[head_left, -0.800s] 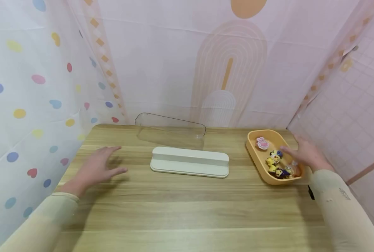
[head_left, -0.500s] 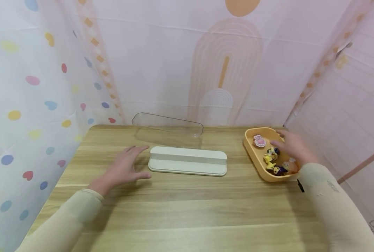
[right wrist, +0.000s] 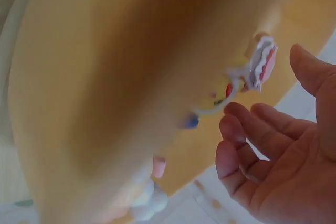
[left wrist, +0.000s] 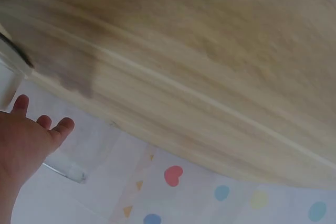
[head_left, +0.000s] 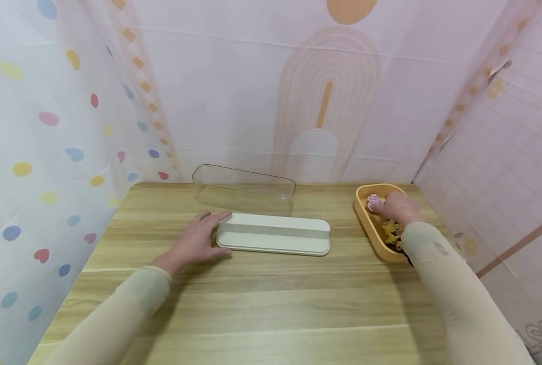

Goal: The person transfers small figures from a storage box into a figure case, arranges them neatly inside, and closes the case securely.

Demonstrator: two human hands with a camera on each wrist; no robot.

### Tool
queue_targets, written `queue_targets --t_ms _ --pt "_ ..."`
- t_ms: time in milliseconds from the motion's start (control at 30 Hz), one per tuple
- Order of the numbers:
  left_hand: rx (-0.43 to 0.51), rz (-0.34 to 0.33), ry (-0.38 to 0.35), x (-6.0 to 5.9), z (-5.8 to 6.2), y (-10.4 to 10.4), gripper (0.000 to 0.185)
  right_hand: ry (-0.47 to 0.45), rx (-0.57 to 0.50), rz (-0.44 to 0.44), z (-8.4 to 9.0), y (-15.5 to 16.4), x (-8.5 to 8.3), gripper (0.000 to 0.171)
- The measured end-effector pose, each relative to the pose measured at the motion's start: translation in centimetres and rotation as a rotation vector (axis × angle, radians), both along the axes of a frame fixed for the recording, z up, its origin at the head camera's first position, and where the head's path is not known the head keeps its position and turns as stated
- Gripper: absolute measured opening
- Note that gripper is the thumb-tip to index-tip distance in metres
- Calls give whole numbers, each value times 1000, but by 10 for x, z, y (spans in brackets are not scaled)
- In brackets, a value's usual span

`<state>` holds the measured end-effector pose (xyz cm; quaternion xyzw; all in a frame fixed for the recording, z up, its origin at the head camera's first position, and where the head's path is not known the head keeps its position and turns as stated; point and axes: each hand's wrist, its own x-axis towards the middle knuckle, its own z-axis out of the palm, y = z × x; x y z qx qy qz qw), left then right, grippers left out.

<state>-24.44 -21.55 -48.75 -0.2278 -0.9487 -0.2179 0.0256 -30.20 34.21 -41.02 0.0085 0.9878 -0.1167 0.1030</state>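
Note:
My left hand [head_left: 195, 241] is at the left end of a long cream stepped base [head_left: 277, 239] on the table, its fingers near the back edge and thumb near the front. Its fingers look loose and spread in the left wrist view. Over on the right, my right hand [head_left: 400, 208] reaches down into an orange tray [head_left: 365, 223]. A small pink and white figurine [head_left: 373, 202] lies just ahead of its fingertips. In the right wrist view, a gap shows between the thumb and fingers and the pink piece [right wrist: 264, 65]. Yellow figurines [head_left: 391, 233] lie partly hidden beneath the forearm.
Behind the cream base stands a clear plastic box [head_left: 243, 183] with a thin dark rim. The wood-grain table [head_left: 271, 304] meets a patterned curtain [head_left: 234, 101] at the back, and more printed cloth hangs at both sides.
My left hand has moved right to the end of the cream base. The right hand has moved from the tray's right side inward, toward the pink figurine. The base and box stay put.

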Motion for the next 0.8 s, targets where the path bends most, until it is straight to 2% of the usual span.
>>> queue_targets --t_ms 200,333,533,633,800 --pt "-14 7 -30 -3 -5 1 98 47 39 78 -12 -6 -2 44" --pt "-7 3 -40 -4 -5 2 96 76 9 105 -15 -9 0 44" --pt "13 3 -37 -3 -5 4 93 142 -32 127 -20 -11 1 21" --pt "30 1 -37 -3 -7 3 93 139 -28 126 -22 -10 2 25" --pt "46 -2 -28 -2 -11 1 92 83 -42 49 -26 -9 3 42"
